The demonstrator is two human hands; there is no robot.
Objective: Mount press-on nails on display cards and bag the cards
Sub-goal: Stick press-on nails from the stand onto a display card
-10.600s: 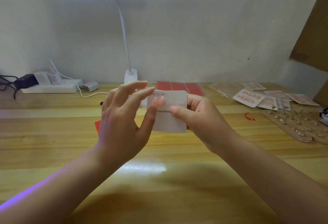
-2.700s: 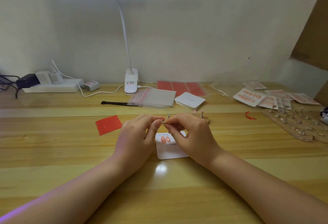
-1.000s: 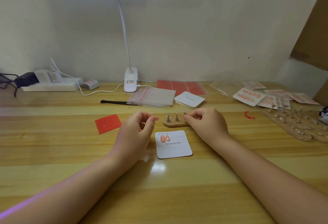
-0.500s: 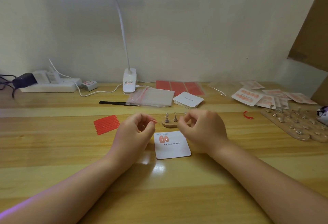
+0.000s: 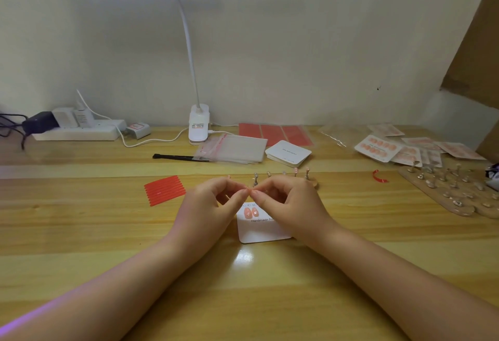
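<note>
A white display card (image 5: pixel 266 234) printed "Handmade Nail" lies flat on the desk with two pink press-on nails (image 5: pixel 251 212) stuck at its top left. Just above it my left hand (image 5: pixel 208 207) and my right hand (image 5: pixel 293 205) meet fingertip to fingertip. Both have curled fingers and pinch one tiny nail piece (image 5: pixel 249 192) between them; it is too small to make out. Behind my right hand stands a small wooden holder with nails on pegs (image 5: pixel 301 174), partly hidden by my knuckles.
Red adhesive strips (image 5: pixel 164 190) lie to the left. At the back are clear bags (image 5: pixel 235 148), a stack of blank cards (image 5: pixel 289 152), a black brush (image 5: pixel 178 157), red sheets (image 5: pixel 275 134), a lamp base (image 5: pixel 199 124) and a power strip (image 5: pixel 75 131). Finished cards (image 5: pixel 378 148) and a peg board (image 5: pixel 453 192) lie right.
My right hand left the wooden holder and came back toward me. Both hands closed together over the card's top edge until their fingertips met.
</note>
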